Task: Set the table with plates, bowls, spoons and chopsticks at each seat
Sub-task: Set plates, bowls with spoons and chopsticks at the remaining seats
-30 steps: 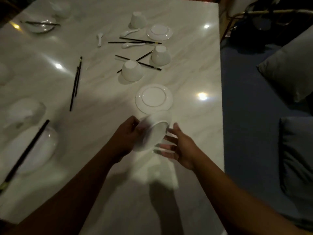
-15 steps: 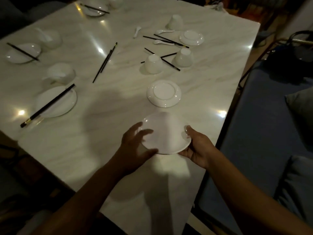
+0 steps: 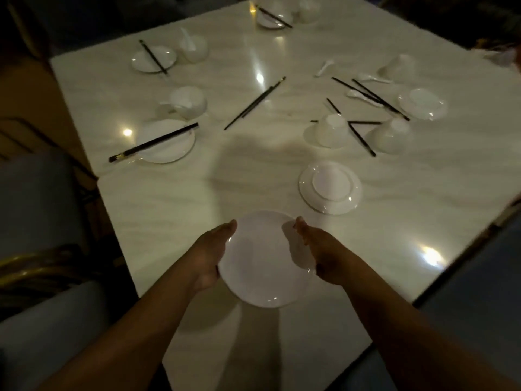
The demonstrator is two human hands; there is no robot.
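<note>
White plate [image 3: 265,261], gripped at opposite rims by left hand [image 3: 210,255] and right hand [image 3: 318,249], hangs near the desk [image 3: 169,198] corner; a slip could chip it.

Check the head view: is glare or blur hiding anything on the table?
Head view: dim overall; small glare spots on the table; the held plate is washed-out white; the far plate looks soft; shadows darken the table's near edge.

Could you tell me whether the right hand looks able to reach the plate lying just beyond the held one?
Probably yes, once it lets go: the right hand grips the held plate with the left hand, and the other plate lies close ahead on the table with nothing between.
</note>
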